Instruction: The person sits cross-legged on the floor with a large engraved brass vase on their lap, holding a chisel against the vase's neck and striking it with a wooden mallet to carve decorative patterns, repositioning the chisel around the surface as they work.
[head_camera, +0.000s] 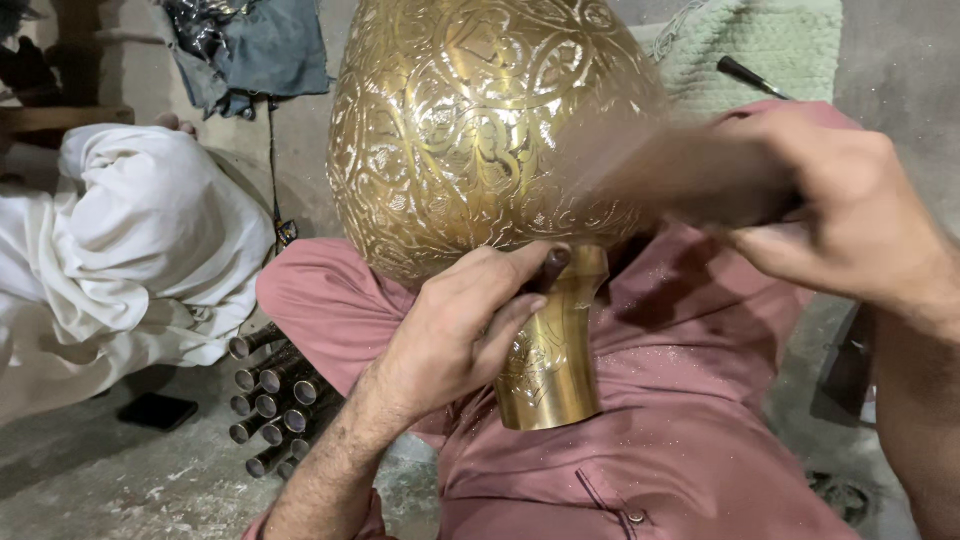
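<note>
A large engraved brass vase (470, 130) lies across my lap, its neck (550, 350) pointing toward me. My left hand (460, 325) pinches a short dark chisel (553, 265) against the vase where body meets neck. Raised to the right of the vase body, my right hand (850, 210) is closed on a hammer (660, 175), which is blurred by motion. The hammer's head sits close over the brass surface.
A person in white clothes (130, 250) sits on the floor at left. Several metal punches (270, 400) lie bundled by my left knee, with a dark phone (155, 410) on the concrete. A pale green mat (760, 45) carries a dark-handled tool (750, 75).
</note>
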